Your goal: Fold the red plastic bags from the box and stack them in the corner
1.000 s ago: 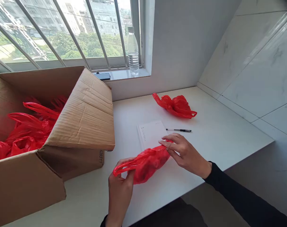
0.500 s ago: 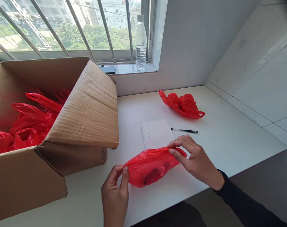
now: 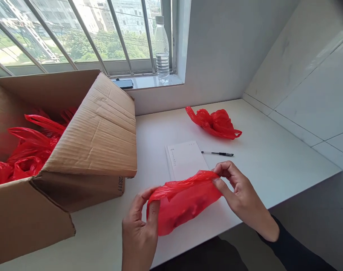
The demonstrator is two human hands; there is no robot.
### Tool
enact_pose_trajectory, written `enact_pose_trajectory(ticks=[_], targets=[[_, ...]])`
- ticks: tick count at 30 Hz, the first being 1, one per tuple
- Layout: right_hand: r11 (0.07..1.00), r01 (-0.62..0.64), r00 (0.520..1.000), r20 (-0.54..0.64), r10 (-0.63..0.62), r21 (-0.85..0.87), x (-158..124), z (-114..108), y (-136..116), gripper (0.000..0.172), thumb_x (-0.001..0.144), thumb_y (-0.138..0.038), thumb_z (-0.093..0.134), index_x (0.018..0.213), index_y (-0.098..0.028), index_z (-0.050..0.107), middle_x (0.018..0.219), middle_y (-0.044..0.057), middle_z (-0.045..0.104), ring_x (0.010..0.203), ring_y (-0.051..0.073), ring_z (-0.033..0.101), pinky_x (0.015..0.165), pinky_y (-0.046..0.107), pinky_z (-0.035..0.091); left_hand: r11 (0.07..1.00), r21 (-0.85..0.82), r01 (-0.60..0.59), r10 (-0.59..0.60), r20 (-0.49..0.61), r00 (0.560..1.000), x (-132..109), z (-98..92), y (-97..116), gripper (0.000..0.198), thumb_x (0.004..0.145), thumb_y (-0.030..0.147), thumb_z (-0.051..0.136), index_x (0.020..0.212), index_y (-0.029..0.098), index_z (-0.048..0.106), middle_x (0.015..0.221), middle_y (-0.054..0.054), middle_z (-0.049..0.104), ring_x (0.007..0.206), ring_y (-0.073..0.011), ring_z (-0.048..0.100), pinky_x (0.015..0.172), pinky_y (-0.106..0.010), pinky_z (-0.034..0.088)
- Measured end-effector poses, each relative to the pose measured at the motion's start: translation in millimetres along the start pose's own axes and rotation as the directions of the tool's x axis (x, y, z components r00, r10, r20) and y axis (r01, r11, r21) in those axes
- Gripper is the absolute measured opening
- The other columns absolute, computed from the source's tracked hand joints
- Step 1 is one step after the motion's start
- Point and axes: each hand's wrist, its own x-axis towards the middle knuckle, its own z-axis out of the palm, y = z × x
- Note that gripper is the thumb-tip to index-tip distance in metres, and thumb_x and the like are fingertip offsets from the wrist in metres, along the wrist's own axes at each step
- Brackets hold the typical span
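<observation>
A thin red plastic bag is stretched between my two hands above the front part of the white table. My left hand grips the bag's left end, thumb in front and fingers behind the edge. At the other end, my right hand pinches the bag's upper right corner. Something dark shows through the film near the bottom of the bag; its kind cannot be made out. Just behind the bag lies a white notebook, partly covered by it. Beside the notebook is a black pen.
To the left stands an open cardboard box holding several red bags. Another crumpled red bag lies towards the back of the table. A water bottle and a phone rest on the windowsill.
The bag's upper edge has been pulled apart, so its mouth gapes more. My left hand now reaches further around the edge. The view has shifted slightly.
</observation>
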Motion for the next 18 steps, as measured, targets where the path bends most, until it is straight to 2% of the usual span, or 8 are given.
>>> enact_pose_trajectory(ticks=[3,5,8,11,14,15,17,18], targets=[[0.998,0.004,0.999,0.043,-0.007,0.07,-3,1,-2,0.022,0.097,-0.038,0.06,0.117,-0.031,0.056,0.096,0.0,0.063,0.09,0.019,0.063,0.081,0.032,0.053,0.981,0.035,-0.191,0.19,0.019,0.982,-2,6.2,18,0.041,0.088,0.04,0.07,0.127,0.03,0.066,0.12,-0.005,0.069,0.111,-0.0254,0.064,0.091,-0.032,0.051],[0.995,0.001,0.998,0.064,-0.007,0.101,-4,1,-6,0.026,0.096,-0.04,0.062,0.12,-0.031,0.058,0.096,0.0,0.064,0.088,0.018,0.063,0.079,0.031,0.053,0.967,0.057,-0.248,0.245,0.051,0.968,-2,8.2,31,0.021,0.088,0.038,0.07,0.105,0.028,0.074,0.1,-0.003,0.071,0.094,-0.0222,0.065,0.083,-0.029,0.051],[0.984,-0.047,0.999,0.002,0.048,0.17,-1,-2,-9,0.017,0.098,-0.044,0.058,0.102,-0.028,0.062,0.084,-0.002,0.06,0.074,0.016,0.057,0.067,0.028,0.05,0.993,0.043,-0.112,0.113,-0.026,0.993,3,4.1,41,0.03,0.09,0.048,0.065,0.075,0.023,0.07,0.066,0.001,0.059,0.061,-0.0155,0.052,0.057,-0.024,0.042],[0.959,-0.091,0.994,-0.038,0.105,0.267,4,-6,-6,0.019,0.099,-0.046,0.056,0.104,-0.029,0.06,0.082,-0.002,0.058,0.069,0.016,0.055,0.061,0.028,0.048,0.998,-0.038,0.04,-0.043,-0.088,0.995,7,-2.5,43,0.039,0.088,0.059,0.064,0.079,0.021,0.069,0.061,0.002,0.053,0.056,-0.014,0.045,0.048,-0.023,0.036],[0.959,0.003,0.969,-0.237,0.067,0.283,0,-8,-8,0.026,0.095,-0.04,0.063,0.118,-0.031,0.055,0.109,0.003,0.062,0.095,0.022,0.063,0.078,0.036,0.055,0.998,-0.055,0.038,-0.042,-0.068,0.997,6,-4.5,45,0.034,0.087,0.056,0.067,0.087,0.023,0.068,0.066,0.003,0.055,0.059,-0.0139,0.047,0.05,-0.021,0.038],[0.963,0.098,0.924,-0.382,0.006,0.251,-5,-7,-12,0.031,0.091,-0.035,0.068,0.118,-0.031,0.054,0.112,0.004,0.061,0.101,0.023,0.062,0.085,0.04,0.054,0.999,-0.042,0.023,-0.026,-0.066,0.997,4,-4.2,47,0.031,0.087,0.054,0.067,0.087,0.023,0.067,0.067,0.003,0.055,0.06,-0.0137,0.047,0.051,-0.021,0.038],[0.934,0.347,0.736,-0.642,-0.216,0.084,-19,-5,-26,0.036,0.082,-0.023,0.075,0.112,-0.031,0.057,0.103,0.004,0.06,0.094,0.023,0.061,0.089,0.043,0.053,1.0,-0.017,-0.007,0.006,-0.066,0.998,0,-3.1,53,0.028,0.088,0.051,0.067,0.085,0.023,0.065,0.068,0.003,0.055,0.062,-0.0138,0.048,0.054,-0.022,0.039],[0.899,0.438,0.655,-0.683,-0.322,-0.004,-27,-4,-34,0.035,0.081,-0.017,0.073,0.109,-0.031,0.059,0.095,0.002,0.06,0.086,0.023,0.06,0.086,0.044,0.053,1.0,-0.01,-0.021,0.02,-0.068,0.997,-2,-2.6,55,0.027,0.089,0.05,0.067,0.083,0.023,0.064,0.069,0.003,0.055,0.063,-0.014,0.048,0.056,-0.022,0.04]])
